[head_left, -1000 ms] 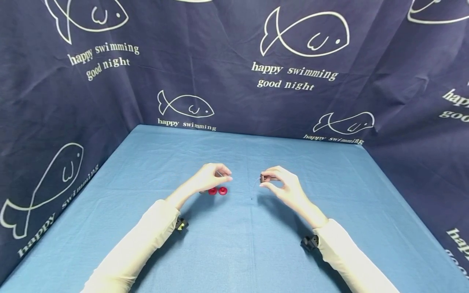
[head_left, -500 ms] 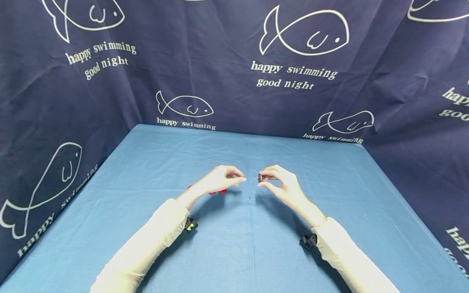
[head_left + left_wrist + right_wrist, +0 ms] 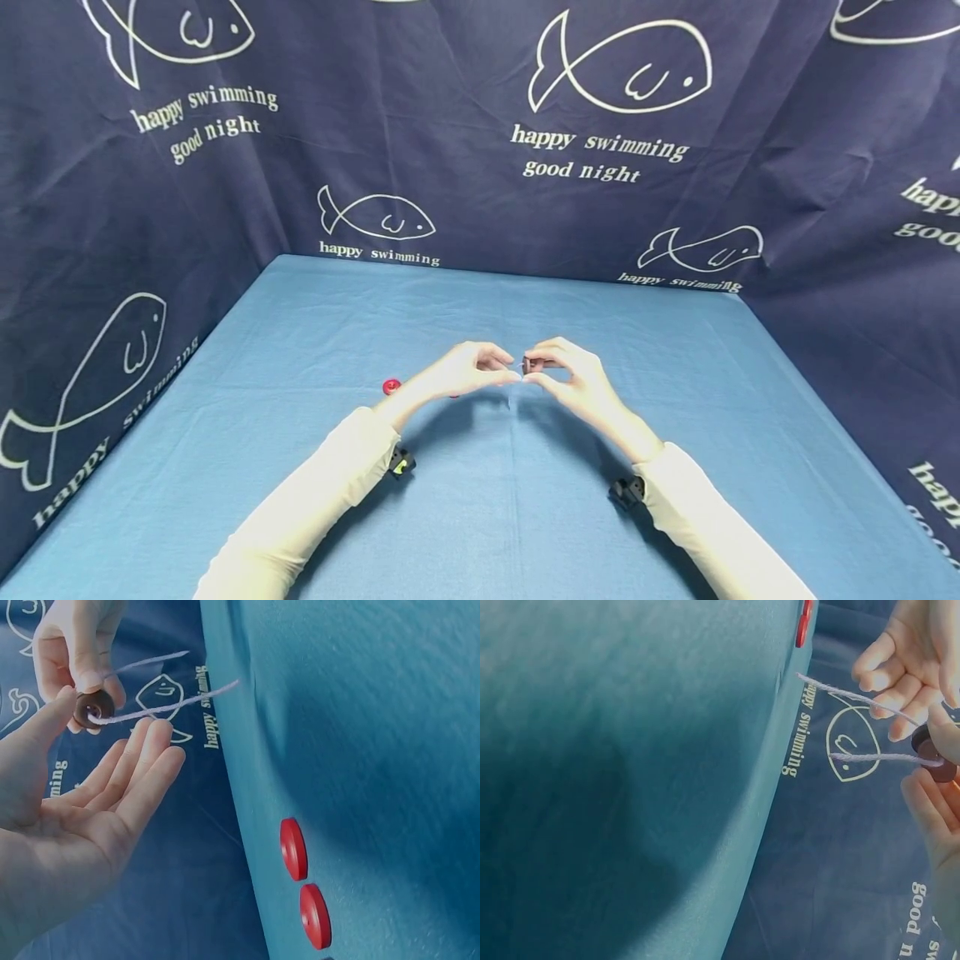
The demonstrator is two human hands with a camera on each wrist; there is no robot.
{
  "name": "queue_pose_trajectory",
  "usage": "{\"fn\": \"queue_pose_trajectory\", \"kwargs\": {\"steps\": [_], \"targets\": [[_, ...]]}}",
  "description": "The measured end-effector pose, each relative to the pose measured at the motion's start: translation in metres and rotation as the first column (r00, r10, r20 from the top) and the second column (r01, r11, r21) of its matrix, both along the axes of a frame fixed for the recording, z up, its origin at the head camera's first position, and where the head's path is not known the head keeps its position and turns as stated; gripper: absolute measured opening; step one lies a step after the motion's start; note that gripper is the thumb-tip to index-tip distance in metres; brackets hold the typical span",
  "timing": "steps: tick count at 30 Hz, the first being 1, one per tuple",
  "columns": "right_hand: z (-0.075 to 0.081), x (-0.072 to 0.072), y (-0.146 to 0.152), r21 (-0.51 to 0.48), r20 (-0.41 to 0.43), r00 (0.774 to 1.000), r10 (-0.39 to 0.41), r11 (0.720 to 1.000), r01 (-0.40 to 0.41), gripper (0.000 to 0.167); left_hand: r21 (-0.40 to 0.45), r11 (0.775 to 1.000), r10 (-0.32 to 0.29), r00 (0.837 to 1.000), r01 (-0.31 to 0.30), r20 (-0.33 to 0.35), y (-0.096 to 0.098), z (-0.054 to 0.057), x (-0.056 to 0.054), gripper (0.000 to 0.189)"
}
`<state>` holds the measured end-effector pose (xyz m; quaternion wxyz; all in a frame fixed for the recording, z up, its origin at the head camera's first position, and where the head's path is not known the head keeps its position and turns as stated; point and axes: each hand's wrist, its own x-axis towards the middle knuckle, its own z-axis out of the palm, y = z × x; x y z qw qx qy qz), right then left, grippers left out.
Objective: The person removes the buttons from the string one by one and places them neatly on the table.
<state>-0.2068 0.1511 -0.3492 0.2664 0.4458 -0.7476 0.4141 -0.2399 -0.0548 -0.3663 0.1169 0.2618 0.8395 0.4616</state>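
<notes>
My right hand (image 3: 576,379) pinches a dark brown button (image 3: 100,703) between thumb and fingers, above the table. In the right wrist view a blackish disc (image 3: 920,738) shows against a browner disc (image 3: 940,769) in that pinch. A pale lilac string (image 3: 165,707) runs through the button's hole, and its two loose ends stick out from either side. My left hand (image 3: 476,369) is close beside it, palm turned up and fingers extended below the string. The left thumb tip overlaps the button's edge in the left wrist view; nothing is gripped by this hand.
Red buttons (image 3: 294,850) lie on the blue cloth-covered table (image 3: 480,517), left of the hands. One red button (image 3: 392,387) shows beside the left forearm, which partly covers the others. Dark blue fish-print curtains (image 3: 465,167) surround the table's back and sides.
My left hand has moved right, from over the red buttons to right beside the brown button. The right hand has shifted only slightly left, still pinching the button with its string.
</notes>
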Motion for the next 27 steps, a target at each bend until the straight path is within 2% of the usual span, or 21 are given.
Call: {"fn": "queue_pose_trajectory", "kwargs": {"steps": [4,10,13,16,20,27], "targets": [[0.0,0.001,0.0,0.01,0.012,1.0,-0.009,1.0,0.009,0.034,0.038,0.999,-0.006,1.0,0.005,0.012,0.003,-0.001,0.0,0.038],[0.001,0.003,-0.002,0.023,0.018,1.0,-0.016,1.0,0.015,0.034,0.132,0.991,-0.027,0.993,0.012,0.113,0.007,-0.002,0.001,0.036],[-0.002,0.001,-0.003,0.035,0.009,1.0,-0.023,0.999,0.023,0.033,0.145,0.989,-0.028,0.991,0.009,0.131,0.009,-0.002,0.001,0.036],[-0.012,-0.006,-0.001,0.046,0.005,1.0,-0.029,0.999,0.028,0.033,0.148,0.989,-0.03,0.992,0.011,0.122,0.011,-0.003,0.001,0.035],[-0.024,-0.015,0.003,0.062,-0.004,0.999,-0.039,0.997,0.039,0.033,0.133,0.991,-0.032,0.997,0.023,0.072,0.012,-0.004,0.001,0.033],[-0.028,-0.018,0.005,0.044,-0.031,0.999,-0.01,0.999,0.012,0.035,0.118,0.993,-0.032,0.999,0.029,0.025,0.013,-0.004,0.001,0.031]]}}
